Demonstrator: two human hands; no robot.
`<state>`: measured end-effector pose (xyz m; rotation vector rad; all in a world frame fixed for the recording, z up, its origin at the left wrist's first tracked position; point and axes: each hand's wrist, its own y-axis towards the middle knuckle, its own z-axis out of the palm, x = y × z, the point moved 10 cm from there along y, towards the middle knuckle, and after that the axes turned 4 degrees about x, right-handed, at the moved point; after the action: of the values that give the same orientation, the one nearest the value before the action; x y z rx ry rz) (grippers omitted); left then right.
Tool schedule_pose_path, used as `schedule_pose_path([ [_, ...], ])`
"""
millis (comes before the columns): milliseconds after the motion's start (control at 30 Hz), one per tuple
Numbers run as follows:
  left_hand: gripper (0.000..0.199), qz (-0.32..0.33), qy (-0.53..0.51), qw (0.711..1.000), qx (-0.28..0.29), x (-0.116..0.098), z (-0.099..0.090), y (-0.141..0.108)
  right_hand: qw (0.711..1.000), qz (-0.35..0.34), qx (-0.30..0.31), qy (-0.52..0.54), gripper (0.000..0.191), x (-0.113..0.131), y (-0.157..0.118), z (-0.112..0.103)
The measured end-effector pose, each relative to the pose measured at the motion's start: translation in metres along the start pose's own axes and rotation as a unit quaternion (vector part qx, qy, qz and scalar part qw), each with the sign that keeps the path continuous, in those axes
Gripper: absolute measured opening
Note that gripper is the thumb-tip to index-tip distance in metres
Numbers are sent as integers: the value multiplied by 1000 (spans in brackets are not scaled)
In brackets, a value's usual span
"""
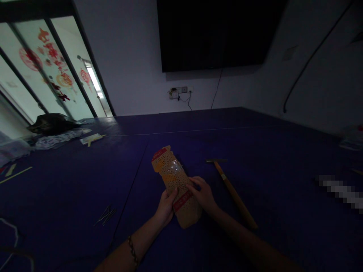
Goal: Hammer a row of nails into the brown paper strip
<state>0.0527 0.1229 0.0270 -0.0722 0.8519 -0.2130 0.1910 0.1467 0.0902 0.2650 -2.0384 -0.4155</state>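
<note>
A brown dotted cardboard package (170, 177) with red bands and a shiny clear patch is held tilted above the dark blue surface (227, 139). My left hand (166, 206) grips its lower left edge, thumb on the front. On the package's right edge, my right hand (202, 193) has its fingers closed, the thumb and fingertips against the front. A hammer (234, 192) with a wooden handle lies to the right of my right hand. Several thin metal pieces (106, 216) lie to the left of my left hand.
A black bag (52, 124) and plastic-wrapped items (61, 139) lie at the back left, beside a small white packet (92, 139). Pale strips and a white cable (15, 234) are at the left edge. A large dark screen (218, 34) hangs on the wall above sockets (181, 90).
</note>
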Motion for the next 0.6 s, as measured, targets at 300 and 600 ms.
schedule_pose_path([
  [300,38,-3,5,1000,10,2,7,-1,995,-16,85,-46,38,1,-9,23],
  [600,33,7,-12,999,-34,-1,-7,3,990,103,36,91,33,-20,-7,16],
])
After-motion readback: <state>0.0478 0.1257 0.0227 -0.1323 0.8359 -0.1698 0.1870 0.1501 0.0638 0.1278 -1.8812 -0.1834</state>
